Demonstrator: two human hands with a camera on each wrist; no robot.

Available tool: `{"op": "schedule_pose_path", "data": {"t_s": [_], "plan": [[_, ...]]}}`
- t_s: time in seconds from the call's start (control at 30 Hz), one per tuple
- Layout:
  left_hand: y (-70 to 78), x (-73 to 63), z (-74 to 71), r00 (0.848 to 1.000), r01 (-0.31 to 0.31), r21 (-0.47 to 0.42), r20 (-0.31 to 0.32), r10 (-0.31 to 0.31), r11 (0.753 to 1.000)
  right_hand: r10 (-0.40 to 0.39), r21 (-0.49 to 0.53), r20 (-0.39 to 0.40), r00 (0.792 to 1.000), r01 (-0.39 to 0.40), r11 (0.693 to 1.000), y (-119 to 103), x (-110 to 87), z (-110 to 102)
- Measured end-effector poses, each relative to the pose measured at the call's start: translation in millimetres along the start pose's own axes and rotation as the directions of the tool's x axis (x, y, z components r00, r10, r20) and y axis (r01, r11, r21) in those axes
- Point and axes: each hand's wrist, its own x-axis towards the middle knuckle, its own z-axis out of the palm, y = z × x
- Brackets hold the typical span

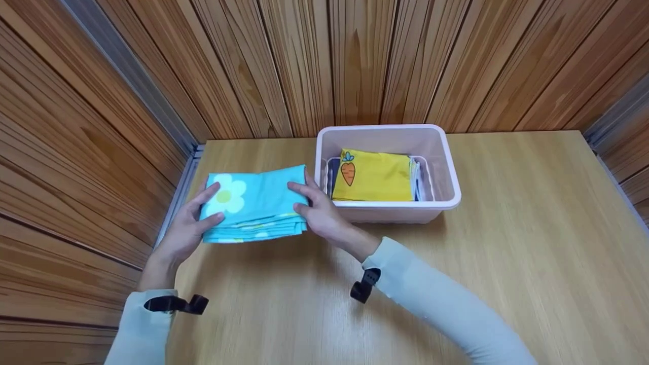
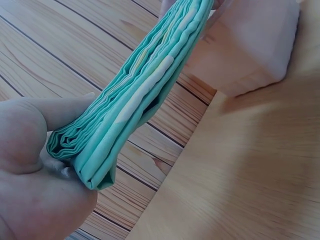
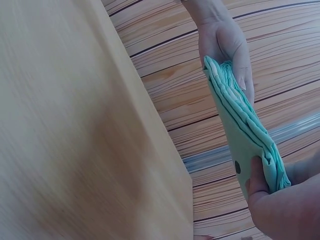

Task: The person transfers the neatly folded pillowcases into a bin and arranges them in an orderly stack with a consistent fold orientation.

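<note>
A folded turquoise cloth (image 1: 258, 195) with a white, yellow-centred flower is held above the table, left of the bin. My left hand (image 1: 190, 220) grips its left end, thumb and fingers on either side. At the cloth's right end my right hand (image 1: 319, 210) pinches it the same way, close to the bin's left wall. Stacked layers of the cloth (image 2: 145, 95) show edge-on in the left wrist view, with the left hand (image 2: 45, 165) around the near end. In the right wrist view the right hand (image 3: 285, 205) holds the lower end.
A pale pink plastic bin (image 1: 395, 215) stands at the back of the table (image 1: 507, 243). Inside lies a folded yellow cloth (image 1: 377, 177) with a carrot print, beside other folded fabric partly hidden. Wood-plank walls (image 1: 355, 66) rise behind and at both sides.
</note>
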Motion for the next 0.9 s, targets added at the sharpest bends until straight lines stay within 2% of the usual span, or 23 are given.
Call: {"op": "schedule_pose_path", "data": {"t_s": [0.43, 0.77, 0.9], "plan": [[10.0, 6.0, 3.6, 1.000, 0.011, 0.002, -0.005, -0.011, 1.000, 0.031, -0.008, -0.024, 0.999, -0.031, 0.999, -10.2, -1.3, -8.0], [13.0, 11.8, 10.7, 1.000, -0.006, 0.023, -0.009, 0.006, 1.000, 0.040, 0.004, -0.045, 0.998, -0.040, 0.999, -10.5, -1.0, -16.9], [12.5, 14.4, 14.3, 0.999, -0.039, 0.019, -0.009, 0.040, 0.999, 0.022, 0.017, -0.046, 0.999, -0.021, 1.000, -9.5, -0.8, -21.5]]}}
